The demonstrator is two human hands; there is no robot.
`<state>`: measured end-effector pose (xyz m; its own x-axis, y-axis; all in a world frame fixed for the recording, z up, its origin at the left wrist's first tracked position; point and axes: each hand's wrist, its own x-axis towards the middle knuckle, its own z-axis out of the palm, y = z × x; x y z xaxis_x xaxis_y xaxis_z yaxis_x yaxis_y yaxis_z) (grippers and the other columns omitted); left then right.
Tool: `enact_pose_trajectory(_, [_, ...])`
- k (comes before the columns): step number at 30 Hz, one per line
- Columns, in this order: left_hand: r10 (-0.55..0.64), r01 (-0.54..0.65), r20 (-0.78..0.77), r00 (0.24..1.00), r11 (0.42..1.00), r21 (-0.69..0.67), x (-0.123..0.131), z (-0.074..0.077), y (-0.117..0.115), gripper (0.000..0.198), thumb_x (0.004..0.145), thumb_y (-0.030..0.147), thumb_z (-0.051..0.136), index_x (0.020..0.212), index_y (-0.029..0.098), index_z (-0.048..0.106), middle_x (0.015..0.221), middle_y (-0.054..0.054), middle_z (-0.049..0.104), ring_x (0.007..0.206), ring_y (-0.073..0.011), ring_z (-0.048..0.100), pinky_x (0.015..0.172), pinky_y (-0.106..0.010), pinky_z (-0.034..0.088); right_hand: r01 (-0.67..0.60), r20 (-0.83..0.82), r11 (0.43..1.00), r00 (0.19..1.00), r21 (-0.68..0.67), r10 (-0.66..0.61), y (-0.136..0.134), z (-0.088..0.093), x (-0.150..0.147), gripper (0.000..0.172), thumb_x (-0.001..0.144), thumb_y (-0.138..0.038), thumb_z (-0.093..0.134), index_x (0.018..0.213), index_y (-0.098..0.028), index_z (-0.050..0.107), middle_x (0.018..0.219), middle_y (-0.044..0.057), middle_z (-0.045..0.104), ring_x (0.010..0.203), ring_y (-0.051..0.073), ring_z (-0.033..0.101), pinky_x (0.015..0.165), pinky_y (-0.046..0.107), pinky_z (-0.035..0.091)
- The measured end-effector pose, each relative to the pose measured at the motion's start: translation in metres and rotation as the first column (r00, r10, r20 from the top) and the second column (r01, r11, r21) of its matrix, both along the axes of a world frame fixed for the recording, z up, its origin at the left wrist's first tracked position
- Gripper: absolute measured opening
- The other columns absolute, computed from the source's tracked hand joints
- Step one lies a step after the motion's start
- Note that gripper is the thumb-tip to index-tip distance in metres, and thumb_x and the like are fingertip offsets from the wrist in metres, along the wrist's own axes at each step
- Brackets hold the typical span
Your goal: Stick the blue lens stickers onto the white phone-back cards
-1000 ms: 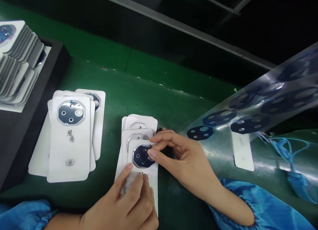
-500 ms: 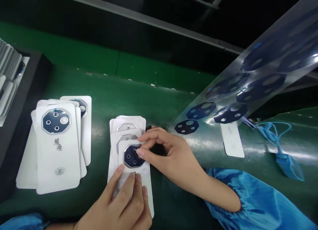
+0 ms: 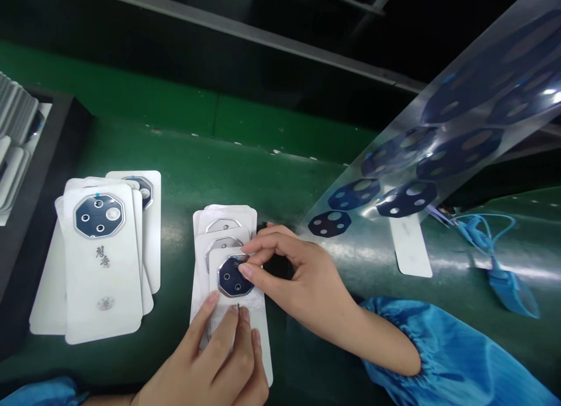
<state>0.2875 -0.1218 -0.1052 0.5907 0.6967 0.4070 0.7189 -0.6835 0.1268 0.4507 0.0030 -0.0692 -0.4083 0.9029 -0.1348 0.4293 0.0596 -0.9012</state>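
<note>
Hands, two, bare: left hand laid on the lower part of the front white panel, one fingertip apart from the rest, which are bunched; whether it grips, cannot tell; right hand narrow, thumb and forefinger close together at the right edge of the dark octagon on that same panel; whether the tips pinch anything, cannot tell. Panel is on top of the middle stack, low centre of view; three octagons visible in that stack, the dark one plus two grey octagons behind; full panel count hidden.

Left pile: at least four white panels, fanned unevenly, two dark octagons showing, black print on the top one; one black tray at far left, cut off by the frame, holding many thin panels on edge, too packed to count; one clear film at right, tilted, at least seven dark octagons on it; one lone white panel partly behind it; one blue cord with one blue strap; two blue sleeves.

Surface: green tabletop, glossy, glare at right, whitish flecks along the back; room beyond dark, one grey rail running slantwise.
</note>
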Motion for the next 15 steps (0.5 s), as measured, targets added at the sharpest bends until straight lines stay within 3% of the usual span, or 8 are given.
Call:
enact_pose_trajectory(10, [-0.017,0.017,-0.007,1.0,0.999,-0.027,-0.002,0.002,-0.003,0.022,0.092,0.03,0.055,0.105,0.016,0.066,0.104,-0.009,0.07,0.11,-0.0323,0.061,0.121,-0.066,0.021,-0.005,-0.013,0.998,1.0,-0.056,0.004,0.002,0.001,0.001,0.012,0.083,-0.021,0.075,0.092,-0.027,0.072,0.076,-0.002,0.073,0.1,0.023,0.067,0.111,0.052,0.039])
enact_pose_trajectory(15, [-0.029,0.027,-0.05,0.998,0.998,-0.049,-0.004,0.007,0.0,0.024,0.094,0.033,0.052,0.105,0.016,0.066,0.105,-0.01,0.07,0.11,-0.0323,0.06,0.121,-0.067,0.019,-0.008,-0.051,0.991,0.999,-0.137,0.001,0.003,0.003,0.002,0.011,0.081,-0.021,0.077,0.089,-0.026,0.073,0.078,0.0,0.073,0.102,0.023,0.064,0.098,0.045,0.049])
